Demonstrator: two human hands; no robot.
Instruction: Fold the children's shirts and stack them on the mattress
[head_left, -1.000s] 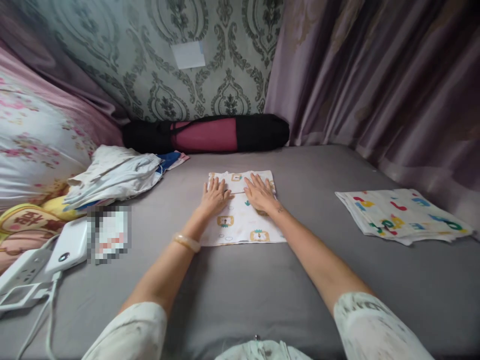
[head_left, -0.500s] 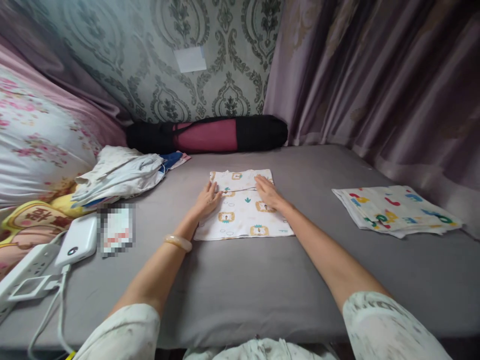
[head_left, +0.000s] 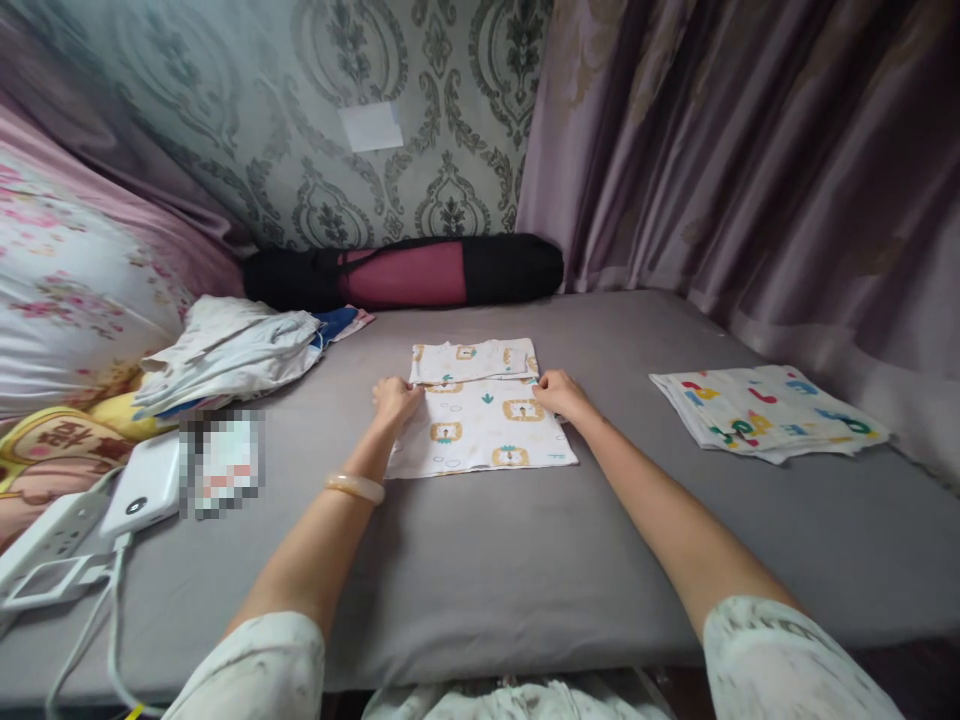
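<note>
A white cloth item point(head_left: 480, 425), perhaps a small garment, lies flat in front of me, printed with yellow lion heads and green leaves. Its far part is folded over into a narrow band. My left hand point(head_left: 395, 402) is at the left edge, close to the fold, with its fingers closed on the fabric. At the opposite edge my right hand point(head_left: 564, 396) pinches the cloth at about the same height. The fingertips are partly hidden by the hands.
Folded cloth with colourful figures point(head_left: 772, 410) lies at the right. On the left are crumpled clothes point(head_left: 232, 345), a power bank point(head_left: 142, 485), a power strip point(head_left: 56, 545) with cables and a blurred-out item. A black and maroon long bag point(head_left: 405, 275) lies along the wall.
Both hands have moved from lying flat on the cloth out to its side edges, and their fingers have closed there. The view has shifted slightly.
</note>
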